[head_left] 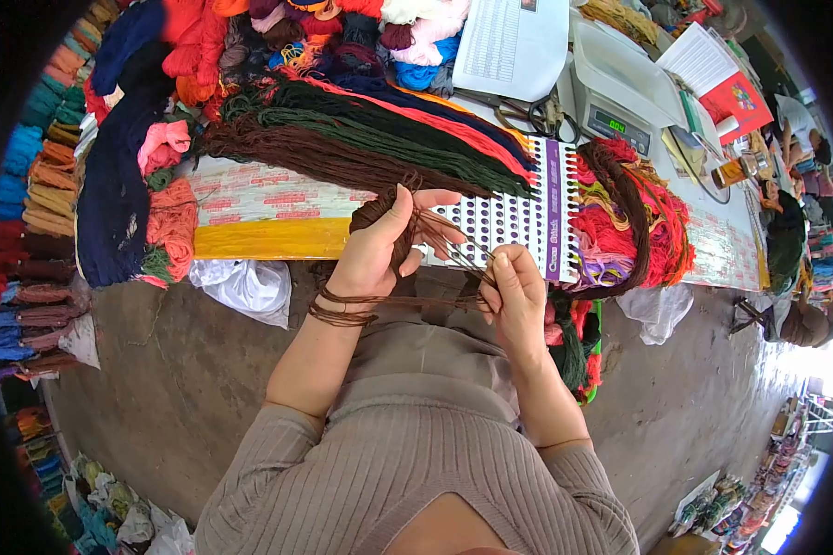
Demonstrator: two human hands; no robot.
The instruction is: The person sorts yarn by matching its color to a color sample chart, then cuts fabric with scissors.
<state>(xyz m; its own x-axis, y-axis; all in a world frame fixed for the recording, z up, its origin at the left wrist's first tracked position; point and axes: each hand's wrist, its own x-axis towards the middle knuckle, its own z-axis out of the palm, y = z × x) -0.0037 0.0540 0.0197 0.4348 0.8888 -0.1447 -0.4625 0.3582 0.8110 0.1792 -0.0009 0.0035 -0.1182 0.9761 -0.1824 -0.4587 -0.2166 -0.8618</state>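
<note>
The left hand [375,245] has its grip closed around a bunch of brown yarn [379,211], with more of it looped around the wrist. The right hand [514,296] pinches thin brown strands tight. Both hands are just in front of the white card with holes [518,220] on the counter [259,236].

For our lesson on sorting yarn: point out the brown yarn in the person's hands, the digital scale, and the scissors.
brown yarn [384,211]: head view, on the bundle gripped in the left hand.
digital scale [620,122]: head view, on its display panel.
scissors [539,116]: head view, on the dark handle loops.
</note>
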